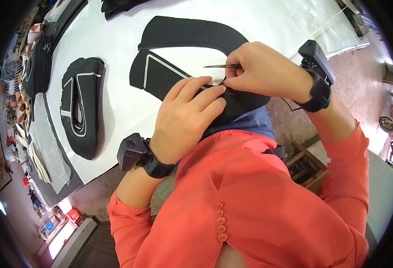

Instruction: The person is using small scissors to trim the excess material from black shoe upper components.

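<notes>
A long, curved black fabric piece [187, 33] with a white stripe lies looped on the white tabletop, its near part reaching over the table edge toward my lap. My left hand [185, 109] grips this near part, fingers bent over the fabric and the thumb hidden beneath. Close by, my right hand [268, 71] is closed around a thin, dark pointed tool [216, 66], its tip facing left; whether it is snips or tweezers I cannot make out. The right thumb and forefinger also meet at the fabric's edge, beside the left fingertips.
Another folded black piece with white trim [87, 129] lies at the left of the white tabletop [116, 94]. More black fabric [116, 6] rests at the far edge. A wooden crate [306, 165] stands below on the right. Clear plastic sheeting [49, 143] covers part of the left side.
</notes>
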The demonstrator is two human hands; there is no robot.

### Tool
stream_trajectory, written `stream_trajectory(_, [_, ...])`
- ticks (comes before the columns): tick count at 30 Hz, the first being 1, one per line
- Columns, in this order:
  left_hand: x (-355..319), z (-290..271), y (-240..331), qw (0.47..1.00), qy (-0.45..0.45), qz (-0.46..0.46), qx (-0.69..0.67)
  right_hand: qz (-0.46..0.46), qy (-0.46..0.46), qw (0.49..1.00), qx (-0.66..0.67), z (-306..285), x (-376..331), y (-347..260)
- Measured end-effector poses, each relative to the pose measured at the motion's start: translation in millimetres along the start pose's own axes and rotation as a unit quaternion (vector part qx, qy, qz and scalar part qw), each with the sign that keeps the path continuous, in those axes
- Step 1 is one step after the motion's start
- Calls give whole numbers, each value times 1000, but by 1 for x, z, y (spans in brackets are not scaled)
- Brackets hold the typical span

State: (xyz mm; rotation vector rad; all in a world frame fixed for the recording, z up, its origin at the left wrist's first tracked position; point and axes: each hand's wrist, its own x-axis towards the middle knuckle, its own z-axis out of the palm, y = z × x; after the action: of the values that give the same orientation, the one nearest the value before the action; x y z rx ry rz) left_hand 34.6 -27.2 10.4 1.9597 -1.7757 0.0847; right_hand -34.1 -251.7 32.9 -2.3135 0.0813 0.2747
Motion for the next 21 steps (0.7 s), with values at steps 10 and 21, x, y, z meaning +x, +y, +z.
stream_trajectory(10, [3, 7, 3, 1000, 27, -2, 0, -57, -62, 996, 39, -19, 14, -7])
stream_trajectory(21, [3, 12, 4, 999, 38, -10, 12, -38, -24, 999, -27, -13, 12, 10])
